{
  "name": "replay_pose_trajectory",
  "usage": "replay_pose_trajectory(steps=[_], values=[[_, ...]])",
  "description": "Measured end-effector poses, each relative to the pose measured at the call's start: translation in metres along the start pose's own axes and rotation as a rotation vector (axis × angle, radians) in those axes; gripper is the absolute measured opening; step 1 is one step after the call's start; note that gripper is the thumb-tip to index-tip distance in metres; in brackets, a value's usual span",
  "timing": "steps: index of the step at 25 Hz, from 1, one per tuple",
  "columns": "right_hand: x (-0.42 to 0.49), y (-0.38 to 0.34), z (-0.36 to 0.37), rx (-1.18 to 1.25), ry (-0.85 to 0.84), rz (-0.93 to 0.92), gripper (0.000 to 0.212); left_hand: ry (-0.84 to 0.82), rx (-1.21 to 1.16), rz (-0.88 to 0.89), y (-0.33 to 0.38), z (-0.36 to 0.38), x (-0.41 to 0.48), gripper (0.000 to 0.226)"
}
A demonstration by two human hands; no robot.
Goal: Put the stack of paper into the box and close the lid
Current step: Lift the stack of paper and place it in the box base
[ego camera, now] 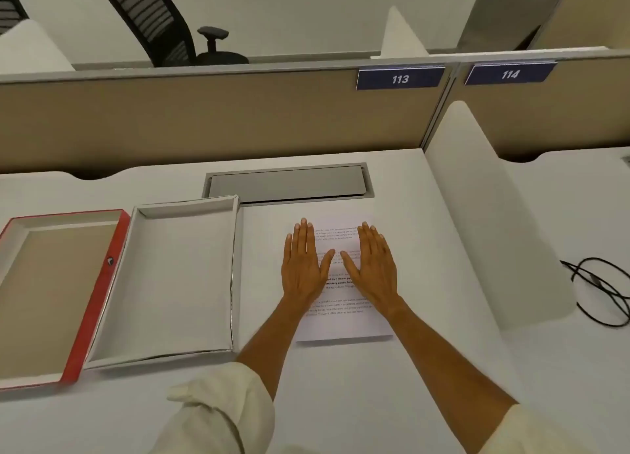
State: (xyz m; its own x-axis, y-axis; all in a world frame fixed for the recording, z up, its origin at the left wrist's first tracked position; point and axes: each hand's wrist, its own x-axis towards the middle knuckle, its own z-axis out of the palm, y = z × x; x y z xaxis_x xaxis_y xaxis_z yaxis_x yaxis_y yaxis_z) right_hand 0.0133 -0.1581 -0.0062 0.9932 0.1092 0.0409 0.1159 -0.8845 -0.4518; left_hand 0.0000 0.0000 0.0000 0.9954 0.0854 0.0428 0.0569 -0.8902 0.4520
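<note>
I have my left hand [303, 266] and right hand [373, 266] spread flat on the stack of paper [344, 320], gripping nothing. The open box [235, 269] lies just left of the stack, long axes parallel. My left hand is nearer it, and the lid [99, 296] sits beyond.

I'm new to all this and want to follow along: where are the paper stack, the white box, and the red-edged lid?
stack of paper [344, 324]: head view, bare lower part of the top sheet.
white box [177, 276]: head view, its empty floor.
red-edged lid [99, 293]: head view, right red wall.
</note>
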Motion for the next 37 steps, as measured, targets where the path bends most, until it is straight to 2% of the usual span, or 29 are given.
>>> replay_pose_trajectory(steps=[7,13,15,17,20,24,33,37], values=[[-0.006,0.005,0.008,0.008,-0.081,0.075,0.077,-0.086,0.021,-0.115,-0.006,0.008,-0.007,0.083],[-0.011,0.007,0.017,0.226,-0.075,0.21,0.085,-0.1,-0.187,-0.273,-0.015,0.017,-0.019,0.087],[-0.008,0.005,0.015,0.319,-0.044,0.335,0.096,-0.099,-0.228,-0.352,-0.012,0.017,-0.019,0.093],[-0.004,0.001,0.013,0.27,-0.034,0.507,0.105,-0.07,-0.158,-0.457,-0.006,0.018,-0.018,0.097],[0.006,-0.006,0.004,0.112,-0.092,0.718,0.1,-0.09,-0.062,-0.68,0.005,0.013,-0.006,0.096],[0.018,-0.01,-0.003,0.157,-0.199,0.856,0.097,-0.243,-0.19,-0.898,0.014,0.002,0.016,0.095],[0.03,-0.004,-0.011,0.229,-0.277,0.884,0.083,-0.368,-0.189,-0.907,0.007,-0.015,0.03,0.085],[0.029,-0.008,-0.013,0.239,-0.253,0.885,0.089,-0.36,-0.216,-0.915,0.008,-0.014,0.028,0.077]])
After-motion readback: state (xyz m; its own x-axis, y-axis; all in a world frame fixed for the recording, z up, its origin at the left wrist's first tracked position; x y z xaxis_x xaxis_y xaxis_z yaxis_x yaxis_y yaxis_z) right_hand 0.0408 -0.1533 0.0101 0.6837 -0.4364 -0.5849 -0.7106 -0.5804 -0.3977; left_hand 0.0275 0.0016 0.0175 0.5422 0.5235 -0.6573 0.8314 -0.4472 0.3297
